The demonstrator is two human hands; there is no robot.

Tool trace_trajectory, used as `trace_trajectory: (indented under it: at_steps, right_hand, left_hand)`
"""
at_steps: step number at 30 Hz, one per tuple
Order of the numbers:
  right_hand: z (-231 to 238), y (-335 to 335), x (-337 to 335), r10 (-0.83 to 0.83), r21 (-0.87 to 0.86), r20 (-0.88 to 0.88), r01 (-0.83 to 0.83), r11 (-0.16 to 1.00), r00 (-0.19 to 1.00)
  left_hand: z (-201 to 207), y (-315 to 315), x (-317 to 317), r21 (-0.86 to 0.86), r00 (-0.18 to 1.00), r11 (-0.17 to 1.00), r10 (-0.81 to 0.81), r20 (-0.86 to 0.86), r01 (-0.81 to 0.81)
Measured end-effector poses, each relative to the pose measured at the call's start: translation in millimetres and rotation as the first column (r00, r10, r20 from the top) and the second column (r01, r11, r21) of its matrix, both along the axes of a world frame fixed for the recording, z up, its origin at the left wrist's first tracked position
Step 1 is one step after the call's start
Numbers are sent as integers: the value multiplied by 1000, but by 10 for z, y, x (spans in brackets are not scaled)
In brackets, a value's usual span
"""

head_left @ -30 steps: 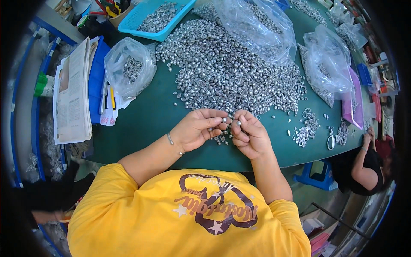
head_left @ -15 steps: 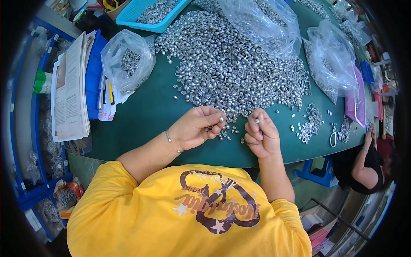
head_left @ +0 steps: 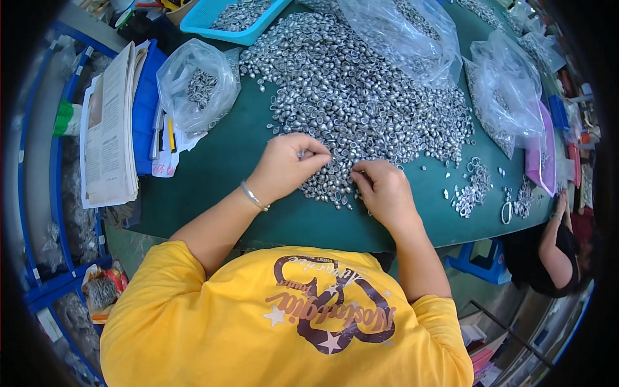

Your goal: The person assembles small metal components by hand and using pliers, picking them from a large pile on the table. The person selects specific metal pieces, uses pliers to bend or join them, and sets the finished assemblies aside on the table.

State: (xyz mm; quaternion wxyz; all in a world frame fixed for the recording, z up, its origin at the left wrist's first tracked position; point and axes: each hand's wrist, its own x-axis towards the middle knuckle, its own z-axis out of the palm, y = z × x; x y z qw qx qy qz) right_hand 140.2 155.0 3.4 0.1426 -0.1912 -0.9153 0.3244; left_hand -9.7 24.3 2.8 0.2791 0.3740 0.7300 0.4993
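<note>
Dark green and wide, the counter (head_left: 255, 119) has a big pile of small silver pieces (head_left: 367, 90) in the middle. Both hands are at the near edge of this pile. The left hand (head_left: 280, 168) has a shiny bracelet (head_left: 255, 197) on its wrist. Its grip looks narrow, with the fingertips right over the pieces, but I cannot tell if it holds one. The right hand (head_left: 387, 190) is just beside it, bent down. Its grip is narrow too, and I cannot tell if a piece is in it.

Behind the pile is a big clear bag (head_left: 412, 45) with more pieces in it. To the left are a light blue basket (head_left: 216, 33), a small clear bag (head_left: 196, 103) and some papers (head_left: 109, 129). To the right are a little heap of rings (head_left: 474, 190) and a purple tray (head_left: 547, 155).
</note>
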Motion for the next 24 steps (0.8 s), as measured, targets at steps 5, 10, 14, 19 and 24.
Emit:
trace_trajectory:
  at_steps: [5,10,14,19,24]
  right_hand:
    - [32,-14,-18,-12,57,48,9,998,999]
    - [7,-8,13,-93,-392,-2,85,916,996]
    - [5,35,66,-118,-764,-109,-7,645,987]
    - [14,105,139,-102,-974,-195,-180,136,976]
    - [43,127,150,-295,-815,-321,-421,-397,900]
  left_hand:
    - [-55,64,64,-23,855,994,-103,-508,106]
    - [-22,95,81,-66,820,990,-143,-555,129]
    - [-4,83,123,-67,826,990,-137,-547,120]
    - [-15,73,152,-51,831,989,-142,-537,136]
    - [-32,92,155,-57,821,984,-170,-545,166]
